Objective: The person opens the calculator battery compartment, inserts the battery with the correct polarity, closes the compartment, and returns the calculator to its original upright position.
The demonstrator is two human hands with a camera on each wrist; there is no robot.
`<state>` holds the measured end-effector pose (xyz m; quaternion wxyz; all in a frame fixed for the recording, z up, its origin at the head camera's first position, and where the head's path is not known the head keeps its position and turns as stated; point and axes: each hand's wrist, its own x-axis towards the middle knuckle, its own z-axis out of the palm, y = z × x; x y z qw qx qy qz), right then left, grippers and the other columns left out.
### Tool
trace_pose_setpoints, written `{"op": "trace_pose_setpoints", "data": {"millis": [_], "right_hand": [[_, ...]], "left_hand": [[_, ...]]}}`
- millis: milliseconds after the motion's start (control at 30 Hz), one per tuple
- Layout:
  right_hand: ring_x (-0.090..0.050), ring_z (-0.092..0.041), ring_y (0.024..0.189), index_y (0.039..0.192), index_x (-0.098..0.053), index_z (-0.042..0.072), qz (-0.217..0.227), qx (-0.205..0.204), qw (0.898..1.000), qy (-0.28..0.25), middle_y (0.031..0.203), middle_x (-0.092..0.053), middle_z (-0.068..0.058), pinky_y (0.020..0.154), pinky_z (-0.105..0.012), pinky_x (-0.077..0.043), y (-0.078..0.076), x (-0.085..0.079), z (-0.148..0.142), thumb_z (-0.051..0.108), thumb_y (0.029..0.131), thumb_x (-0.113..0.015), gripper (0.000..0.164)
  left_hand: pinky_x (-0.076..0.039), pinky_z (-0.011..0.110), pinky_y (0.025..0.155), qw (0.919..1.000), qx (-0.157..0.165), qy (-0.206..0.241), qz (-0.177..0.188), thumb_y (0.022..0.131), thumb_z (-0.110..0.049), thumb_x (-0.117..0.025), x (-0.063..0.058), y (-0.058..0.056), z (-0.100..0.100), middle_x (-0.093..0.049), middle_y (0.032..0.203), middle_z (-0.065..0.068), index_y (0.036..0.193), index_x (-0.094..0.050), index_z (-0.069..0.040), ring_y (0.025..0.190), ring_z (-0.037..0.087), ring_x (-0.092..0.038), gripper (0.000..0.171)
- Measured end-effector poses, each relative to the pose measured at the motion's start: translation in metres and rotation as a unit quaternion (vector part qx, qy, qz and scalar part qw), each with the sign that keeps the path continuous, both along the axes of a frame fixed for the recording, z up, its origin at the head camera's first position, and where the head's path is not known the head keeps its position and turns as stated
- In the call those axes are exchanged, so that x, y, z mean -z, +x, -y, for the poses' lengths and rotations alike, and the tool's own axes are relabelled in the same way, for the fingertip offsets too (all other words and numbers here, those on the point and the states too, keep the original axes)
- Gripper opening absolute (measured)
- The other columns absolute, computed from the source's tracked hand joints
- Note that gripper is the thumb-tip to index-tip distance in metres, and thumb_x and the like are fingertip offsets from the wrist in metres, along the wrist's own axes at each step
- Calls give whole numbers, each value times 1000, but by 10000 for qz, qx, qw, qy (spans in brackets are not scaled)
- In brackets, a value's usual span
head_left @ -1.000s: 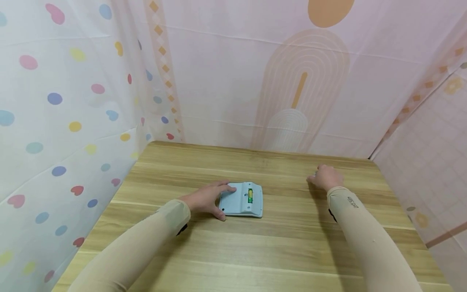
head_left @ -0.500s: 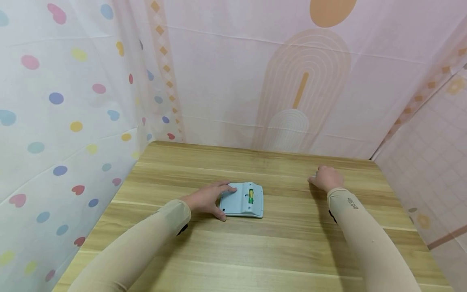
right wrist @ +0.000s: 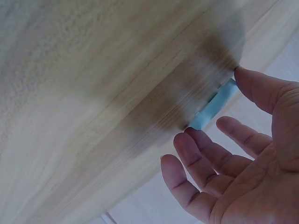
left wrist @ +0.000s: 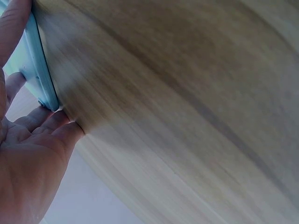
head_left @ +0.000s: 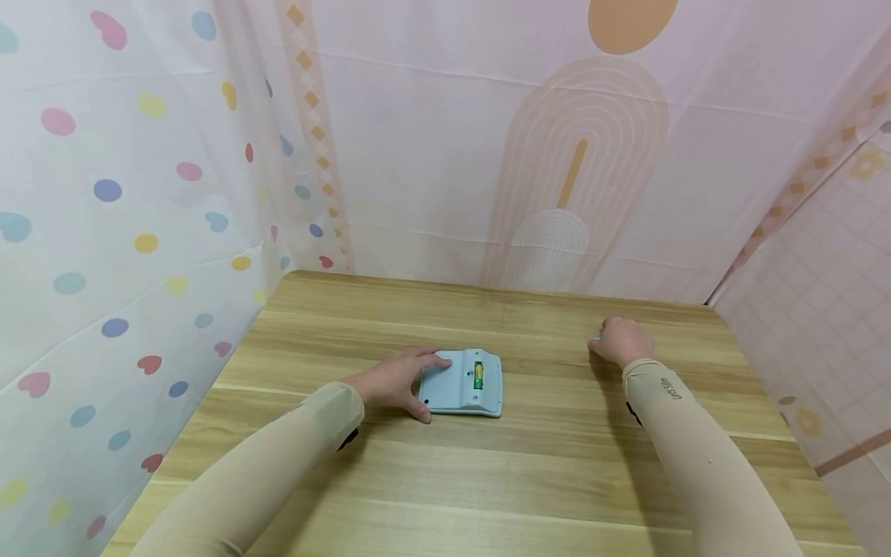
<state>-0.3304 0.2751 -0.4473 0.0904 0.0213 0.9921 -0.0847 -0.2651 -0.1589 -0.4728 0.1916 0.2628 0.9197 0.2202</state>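
Note:
A light blue calculator (head_left: 445, 388) lies face down on the wooden table, its raised back part toward the right. One green and yellow battery (head_left: 478, 375) shows in its uncovered compartment. My left hand (head_left: 391, 379) grips the calculator from the left, thumb at the near edge and fingers at the far edge and on the back. Off to the right, my right hand (head_left: 625, 342) holds a small light blue battery cover (right wrist: 214, 108) between thumb and fingertip, at the tabletop. From the head view that hand hides most of the cover.
The wooden table (head_left: 445, 480) ends at a pale patterned curtain (head_left: 418, 155) behind. A dotted curtain (head_left: 139, 294) borders the left side and a checked one (head_left: 828, 271) the right.
Both hands and the calculator stay in place. A little more of the light blue cover shows at the right hand's fingertips than half a second ago.

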Motion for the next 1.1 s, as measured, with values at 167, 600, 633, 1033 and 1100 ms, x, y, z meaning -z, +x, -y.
{"op": "trace_pose_setpoints", "data": {"millis": [167,600,633,1033,1100], "right_hand": [[-71,-39,99,148,-57,0,5,-45,10000,-22,135,-68,-32,68,-46,-60,-1,2,0,36,99,-68,62],[-70,-46,115,146,-61,1,34,-94,9999,-5,147,-62,-29,75,-52,-61,-3,5,1,32,104,-65,51],[-70,-46,117,146,-61,1,27,-104,9999,-5,147,-62,-29,76,-53,-61,-2,4,1,31,105,-64,51],[-67,-50,123,152,-56,4,24,-57,9999,-95,152,-58,-30,80,-55,-62,-2,3,2,28,105,-57,53],[-68,-49,121,149,-58,2,-41,-97,9999,-96,149,-59,-31,80,-55,-62,-2,4,1,28,105,-57,51]], "left_hand": [[-33,60,128,10000,-9,11,6,78,-37,-98,-1,0,-1,-28,177,15,162,-47,-22,160,41,-33,100],[-33,59,128,10000,20,28,-15,78,-37,-98,0,-2,0,-26,178,12,162,-46,-22,161,41,-33,100],[-33,59,128,10000,19,23,-12,78,-38,-98,0,-2,0,-26,178,13,162,-46,-22,161,41,-33,100],[-34,59,128,10000,35,-24,-60,78,-39,-98,3,-4,1,-25,178,13,163,-46,-22,161,41,-32,101],[-34,59,128,10000,34,-17,-56,78,-39,-98,3,-4,1,-25,178,14,163,-46,-23,161,41,-32,101]]}}
